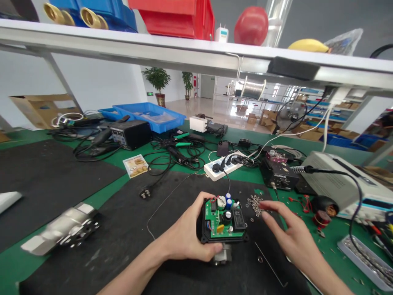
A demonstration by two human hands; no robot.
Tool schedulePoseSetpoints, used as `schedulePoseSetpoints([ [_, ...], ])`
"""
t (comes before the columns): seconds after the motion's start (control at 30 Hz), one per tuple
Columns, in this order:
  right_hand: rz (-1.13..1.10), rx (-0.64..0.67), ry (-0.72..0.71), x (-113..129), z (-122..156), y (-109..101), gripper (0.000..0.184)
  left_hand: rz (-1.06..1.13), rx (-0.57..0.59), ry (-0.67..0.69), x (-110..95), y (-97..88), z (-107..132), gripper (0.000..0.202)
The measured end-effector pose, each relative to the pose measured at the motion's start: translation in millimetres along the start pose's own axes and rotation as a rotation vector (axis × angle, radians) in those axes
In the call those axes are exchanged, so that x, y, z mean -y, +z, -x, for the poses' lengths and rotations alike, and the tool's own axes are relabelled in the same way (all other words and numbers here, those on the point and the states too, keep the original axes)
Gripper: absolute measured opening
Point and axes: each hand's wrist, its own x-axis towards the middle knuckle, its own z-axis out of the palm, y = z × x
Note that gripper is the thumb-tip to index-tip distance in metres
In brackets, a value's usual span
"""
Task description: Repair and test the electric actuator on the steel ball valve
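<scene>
My left hand (187, 231) is wrapped round a black housing (207, 238) that holds a green circuit board (219, 218). Blue capacitors and a black relay stand on the board. Beneath the housing, part of a metal fitting (223, 256) shows. To the right, my right hand (288, 229) reaches to a pile of small metal rings, washers or nuts (255, 205). Its thumb and forefinger are a little apart at the pile's edge, and I see nothing held between them. An L-shaped hex key (272, 265) lies on the black mat below that hand.
A metal valve body (61, 229) lies on the left. Behind the housing are a white power strip (225, 166) and tangled cables. At the right stand a soldering station (279, 174), an instrument (334, 180) and a screw tray (365, 258). A shelf (184, 51) crosses overhead.
</scene>
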Motion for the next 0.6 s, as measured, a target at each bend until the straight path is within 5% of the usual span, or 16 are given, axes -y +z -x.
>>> schedulePoseSetpoints([
  [0.13, 0.256, 0.078, -0.06, -11.4, -99.6, -3.7, 0.035, -0.007, 0.015, -0.017, 0.4, -2.6, 0.1, 0.078],
  [0.33, 0.453, 0.261, -0.001, -54.7, -237.8, 32.8, 0.046, 0.002, 0.019, -0.005, 2.4, -4.8, -0.5, 0.077],
  [0.6, 0.628, 0.398, 0.041, -94.4, -279.4, 55.6, 0.039, -0.021, -0.013, -0.018, 12.7, -7.1, -0.2, 0.083],
])
